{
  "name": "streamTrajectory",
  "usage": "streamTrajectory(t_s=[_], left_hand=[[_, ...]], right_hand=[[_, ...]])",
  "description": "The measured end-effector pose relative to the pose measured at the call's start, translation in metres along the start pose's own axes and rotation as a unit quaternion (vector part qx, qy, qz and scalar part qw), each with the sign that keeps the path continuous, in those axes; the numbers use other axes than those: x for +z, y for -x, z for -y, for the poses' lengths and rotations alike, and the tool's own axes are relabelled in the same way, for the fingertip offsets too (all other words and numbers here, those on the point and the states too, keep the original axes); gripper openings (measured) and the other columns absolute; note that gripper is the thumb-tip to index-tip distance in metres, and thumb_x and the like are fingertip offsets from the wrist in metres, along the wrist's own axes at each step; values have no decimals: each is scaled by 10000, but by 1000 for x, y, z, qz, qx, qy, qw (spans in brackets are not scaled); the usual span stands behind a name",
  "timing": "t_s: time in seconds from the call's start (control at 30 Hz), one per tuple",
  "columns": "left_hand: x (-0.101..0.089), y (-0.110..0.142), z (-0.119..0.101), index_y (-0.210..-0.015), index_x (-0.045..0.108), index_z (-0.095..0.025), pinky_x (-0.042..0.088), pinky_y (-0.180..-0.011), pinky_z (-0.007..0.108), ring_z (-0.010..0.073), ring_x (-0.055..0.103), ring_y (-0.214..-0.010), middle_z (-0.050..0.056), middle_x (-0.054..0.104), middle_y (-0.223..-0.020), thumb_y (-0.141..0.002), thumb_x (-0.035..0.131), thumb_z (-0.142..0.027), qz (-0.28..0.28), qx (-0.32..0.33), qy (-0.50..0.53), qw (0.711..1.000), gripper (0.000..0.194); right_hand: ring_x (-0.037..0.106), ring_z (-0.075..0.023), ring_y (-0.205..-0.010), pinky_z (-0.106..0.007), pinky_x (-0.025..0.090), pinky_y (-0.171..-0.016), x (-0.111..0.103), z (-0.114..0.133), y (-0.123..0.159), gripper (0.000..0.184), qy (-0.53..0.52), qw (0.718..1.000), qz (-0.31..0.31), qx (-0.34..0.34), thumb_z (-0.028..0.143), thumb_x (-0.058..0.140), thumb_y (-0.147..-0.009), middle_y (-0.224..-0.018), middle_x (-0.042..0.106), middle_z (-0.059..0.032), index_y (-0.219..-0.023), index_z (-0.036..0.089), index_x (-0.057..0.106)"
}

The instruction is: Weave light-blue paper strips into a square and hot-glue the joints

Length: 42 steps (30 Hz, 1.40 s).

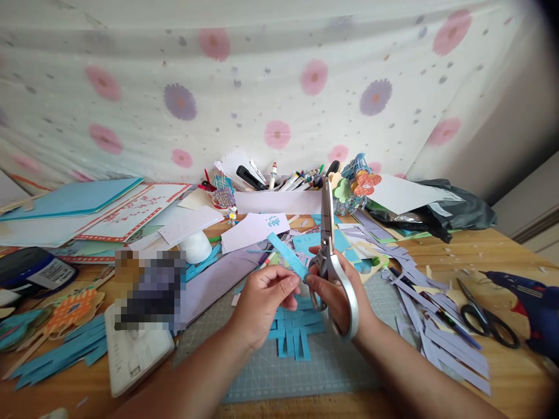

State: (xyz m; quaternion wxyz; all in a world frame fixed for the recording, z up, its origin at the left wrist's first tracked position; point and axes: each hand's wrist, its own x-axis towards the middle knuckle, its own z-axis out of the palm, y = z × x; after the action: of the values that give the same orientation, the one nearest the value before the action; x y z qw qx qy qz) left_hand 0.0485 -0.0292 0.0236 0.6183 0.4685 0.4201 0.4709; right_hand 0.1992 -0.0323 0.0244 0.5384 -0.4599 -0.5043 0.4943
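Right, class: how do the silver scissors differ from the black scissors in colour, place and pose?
The silver scissors are in the right grip; the black scissors lie on the table. The silver scissors have silver-grey handles, the black scissors black ones. The silver scissors stand roughly upright, blades up; the black scissors lie flat. Both have looped handles.

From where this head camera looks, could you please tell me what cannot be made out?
In the head view:
Woven blue paper: far part partly hidden by the left hand and right hand.
White device: far end masked by a pixelated patch.
Blue glue gun: cut off by the right edge.
Dark jar: label print too small and blurred to read.
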Motion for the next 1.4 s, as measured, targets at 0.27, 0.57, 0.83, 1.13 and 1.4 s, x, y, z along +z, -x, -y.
streamTrajectory(t_s=[0.27, 0.57, 0.83, 1.13, 1.4], left_hand=[[1, 0, 2, -693, 648, -148, 466, -531, 227, 109, 563, -536, -2, 620, -648, -720, 717, -361, -25, 18, 0, 1000, 225], [-9, -3, -10, -628, 623, -154, 452, -549, 218, 108, 559, -533, -10, 615, -583, -729, 706, -318, -72, 68, -7, 995, 210], [-32, -8, -39, -568, 589, -158, 448, -531, 209, 95, 535, -494, -26, 592, -520, -667, 721, -266, -126, 94, 65, 985, 198], [-33, -7, -40, -616, 623, -150, 498, -744, 280, 135, 590, -723, -6, 621, -698, -647, 754, -253, -123, 76, 97, 985, 169], [-35, -7, -42, -588, 599, -140, 532, -738, 317, 139, 603, -692, -5, 615, -656, -653, 751, -219, -128, 76, 132, 980, 183]], right_hand=[[490, -102, -578, -219, 414, -520, 6, -2, 4, 467, -14, 1000, -11, -11, 246, 664, -674, -706, 528, 39, -1104, 180, 493], [493, -124, -658, -231, 406, -575, -2, -3, 15, 493, -29, 994, 94, -41, 424, 676, -763, -781, 529, 3, -1151, 210, 461], [411, -117, -616, -232, 319, -556, -16, 9, 17, 459, 121, 944, 306, -36, 615, 424, -873, -714, 451, 2, -964, 175, 520], [356, -115, -630, -224, 286, -556, -16, 17, 15, 511, 162, 927, 338, -24, 669, 391, -858, -712, 406, 11, -891, 172, 505], [372, -121, -645, -220, 305, -575, -15, 19, 13, 473, 155, 925, 346, -34, 630, 402, -876, -727, 427, 8, -875, 174, 526]])
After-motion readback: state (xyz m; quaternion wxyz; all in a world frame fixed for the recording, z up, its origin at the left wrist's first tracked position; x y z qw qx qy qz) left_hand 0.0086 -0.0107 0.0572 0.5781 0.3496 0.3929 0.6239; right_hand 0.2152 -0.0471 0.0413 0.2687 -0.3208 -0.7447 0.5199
